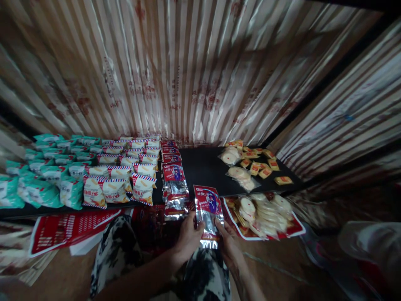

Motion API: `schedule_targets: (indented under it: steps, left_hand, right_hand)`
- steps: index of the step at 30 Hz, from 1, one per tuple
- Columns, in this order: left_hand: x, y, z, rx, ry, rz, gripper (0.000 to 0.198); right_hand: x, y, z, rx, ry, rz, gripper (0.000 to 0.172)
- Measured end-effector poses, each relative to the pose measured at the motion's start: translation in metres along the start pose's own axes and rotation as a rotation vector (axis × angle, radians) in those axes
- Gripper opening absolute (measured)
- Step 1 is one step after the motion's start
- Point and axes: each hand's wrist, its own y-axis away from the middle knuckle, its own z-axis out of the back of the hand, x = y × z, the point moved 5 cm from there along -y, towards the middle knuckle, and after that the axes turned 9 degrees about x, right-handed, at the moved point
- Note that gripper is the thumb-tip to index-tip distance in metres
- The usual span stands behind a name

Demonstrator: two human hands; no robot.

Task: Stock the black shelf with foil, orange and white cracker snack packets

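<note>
My left hand (pixel 189 236) and my right hand (pixel 226 244) both grip a red-and-silver snack packet (pixel 208 213), held upright just below the front edge of a dark shelf (pixel 203 169). The left fingers wrap its left edge, the right fingers pinch its lower right side. Directly left of it a column of the same red-and-silver packets (pixel 173 177) lies overlapping on the shelf from back to front.
Rows of red-striped white snack bags (pixel 120 171) and teal bags (pixel 44 171) fill the shelf's left. Round wafers in clear wrap (pixel 239 172) and small orange packets (pixel 261 164) lie on the right. A red tray of wafers (pixel 266 215) sits below. Striped sheeting hangs behind.
</note>
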Motion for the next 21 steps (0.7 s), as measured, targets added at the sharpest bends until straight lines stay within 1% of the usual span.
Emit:
schedule_targets:
  steps: [3, 6, 12, 17, 19, 21]
  left_hand:
    - [0.004, 0.005, -0.008, 0.055, -0.004, 0.017, 0.028]
    - [0.002, 0.004, -0.007, 0.059, 0.036, -0.005, 0.032]
    - [-0.004, -0.007, 0.01, -0.016, 0.023, -0.053, 0.031]
    - [-0.008, -0.015, 0.023, -0.091, 0.044, -0.088, 0.034]
    - [-0.013, -0.018, 0.028, -0.101, 0.056, -0.098, 0.035]
    - [-0.02, -0.021, 0.034, -0.128, 0.023, -0.098, 0.036]
  right_hand:
    - [0.004, -0.002, 0.006, -0.038, 0.018, 0.016, 0.033]
    - [0.006, -0.007, 0.004, -0.044, 0.032, 0.018, 0.035]
    - [0.01, -0.02, -0.013, -0.06, 0.031, 0.045, 0.033]
    - [0.014, -0.033, -0.033, 0.011, 0.017, 0.07, 0.031]
    - [0.015, -0.039, -0.039, 0.032, 0.014, 0.07, 0.031]
    - [0.018, -0.045, -0.044, 0.039, 0.005, 0.061, 0.034]
